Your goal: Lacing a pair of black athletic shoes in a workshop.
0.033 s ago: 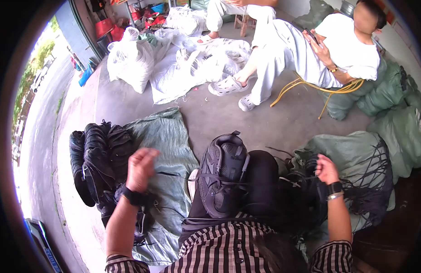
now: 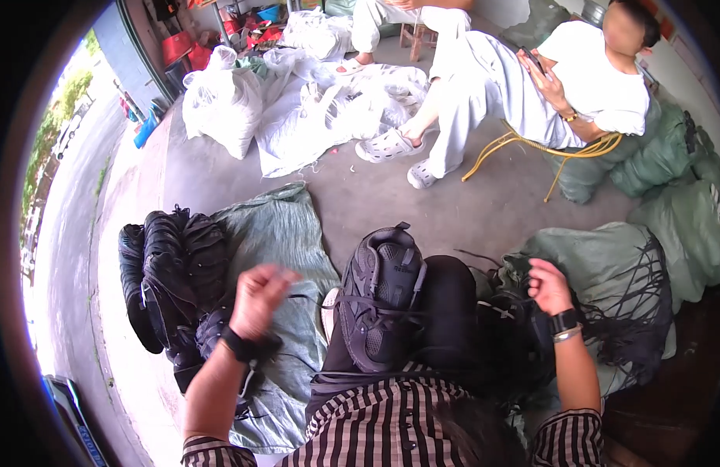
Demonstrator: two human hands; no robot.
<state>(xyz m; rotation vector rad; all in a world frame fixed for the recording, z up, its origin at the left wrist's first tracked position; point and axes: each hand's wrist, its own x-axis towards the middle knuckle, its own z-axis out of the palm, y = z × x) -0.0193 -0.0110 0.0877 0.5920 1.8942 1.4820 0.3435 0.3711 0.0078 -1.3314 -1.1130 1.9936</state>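
Observation:
A dark grey and black sneaker rests on my lap, its heel pointing away from me. My left hand is closed, left of the sneaker and slightly blurred; a dark shoelace stretches toward it. On the other side, my right hand has its fingers curled, and a shoelace runs from the sneaker toward it across my black trousers. That lace's far end is lost against the dark shoes beside my right knee. Both hands are raised apart from the sneaker itself.
Black shoes are stacked at left beside a green woven sheet. Loose black laces lie on a green sack at right. A person sits on a yellow chair; white sacks lie beyond.
My left hand has moved right, toward the sneaker, and slightly down. My right hand has shifted a little left. The sneaker stays in place on my lap.

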